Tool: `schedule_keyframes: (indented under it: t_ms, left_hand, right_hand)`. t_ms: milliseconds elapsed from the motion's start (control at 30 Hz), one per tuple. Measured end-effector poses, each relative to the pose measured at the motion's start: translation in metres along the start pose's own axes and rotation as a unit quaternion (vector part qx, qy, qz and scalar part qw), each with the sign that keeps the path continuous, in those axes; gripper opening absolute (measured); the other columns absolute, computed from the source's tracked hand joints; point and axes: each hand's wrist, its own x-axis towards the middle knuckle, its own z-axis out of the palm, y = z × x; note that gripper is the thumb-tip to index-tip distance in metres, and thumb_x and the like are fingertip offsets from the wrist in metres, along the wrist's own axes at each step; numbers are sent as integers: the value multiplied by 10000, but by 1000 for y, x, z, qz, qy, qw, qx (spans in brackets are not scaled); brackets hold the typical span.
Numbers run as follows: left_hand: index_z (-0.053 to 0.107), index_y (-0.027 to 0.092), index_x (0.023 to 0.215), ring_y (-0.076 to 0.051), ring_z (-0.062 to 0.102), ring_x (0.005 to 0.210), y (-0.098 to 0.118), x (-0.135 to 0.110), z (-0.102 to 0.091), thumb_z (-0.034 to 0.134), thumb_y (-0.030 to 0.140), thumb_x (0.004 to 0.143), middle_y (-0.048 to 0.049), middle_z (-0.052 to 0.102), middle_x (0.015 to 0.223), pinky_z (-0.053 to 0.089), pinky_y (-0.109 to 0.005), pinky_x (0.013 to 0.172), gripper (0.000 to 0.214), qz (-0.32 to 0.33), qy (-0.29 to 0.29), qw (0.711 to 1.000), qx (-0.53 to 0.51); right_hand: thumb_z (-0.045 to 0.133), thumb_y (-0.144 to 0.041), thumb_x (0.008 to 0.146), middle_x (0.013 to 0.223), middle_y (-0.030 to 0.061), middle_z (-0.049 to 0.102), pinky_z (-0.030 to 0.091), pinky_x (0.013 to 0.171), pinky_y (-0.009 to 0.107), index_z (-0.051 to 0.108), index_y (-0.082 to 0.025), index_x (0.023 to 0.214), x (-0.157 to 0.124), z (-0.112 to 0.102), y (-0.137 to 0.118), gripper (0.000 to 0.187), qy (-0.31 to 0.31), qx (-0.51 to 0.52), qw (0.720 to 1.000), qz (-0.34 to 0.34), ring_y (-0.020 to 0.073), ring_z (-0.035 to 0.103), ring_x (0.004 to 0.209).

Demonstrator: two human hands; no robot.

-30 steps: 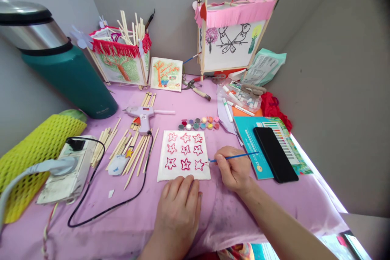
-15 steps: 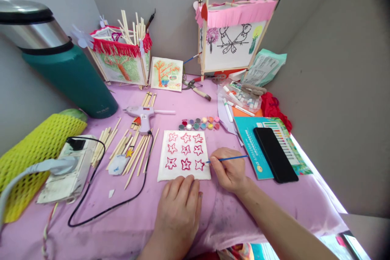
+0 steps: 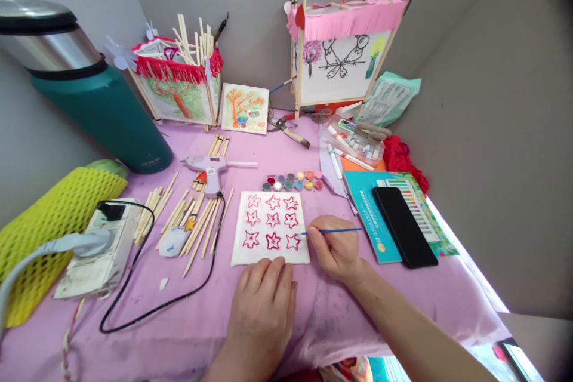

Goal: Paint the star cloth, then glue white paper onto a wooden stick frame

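A white square canvas lies flat on the purple cloth, bearing three rows of red star outlines. My right hand is closed around a thin blue paintbrush, whose tip is at the star in the canvas's lower right corner. My left hand lies flat, fingers stretched out, with its fingertips at the canvas's lower edge. Just beyond the canvas sit small paint pots in two rows, in several colours.
To the left are a lilac glue gun, wooden sticks, a power strip and a tall green bottle. A phone rests on a blue book at right. Behind stand two decorated stick-framed lanterns.
The brush tip has shifted slightly up and left, onto the upper right of the last star. My right hand has moved only a little; my left hand stays in place.
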Motion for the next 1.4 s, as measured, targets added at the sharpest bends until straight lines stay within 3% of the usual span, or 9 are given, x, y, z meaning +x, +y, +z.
schedule_keyframes:
  t_ms: [633,1067,1400]
  left_hand:
    - [651,133,977,-258,552,901,0,0,0,553,166,819,-87,678,996,458,-420,780,188,1,-3,1000,2]
    - [648,145,979,-251,555,904,0,0,0,553,166,819,-80,678,995,454,-410,785,187,-1,1,1000,10]
    - [645,139,986,-254,554,908,0,0,-1,555,152,814,-87,674,1001,463,-418,780,195,-4,-7,1000,4]
  right_hand:
    - [459,-133,859,635,26,587,417,587,271,538,-178,767,-1,1,-1,129,-6,30,1000,-5,141,540,599]
    - [439,-189,888,648,22,589,410,578,267,556,-184,782,-2,2,-2,158,-46,53,997,41,138,542,594]
    - [448,-184,885,671,31,622,440,578,269,588,-175,805,-2,1,-4,162,-21,77,995,63,143,578,609]
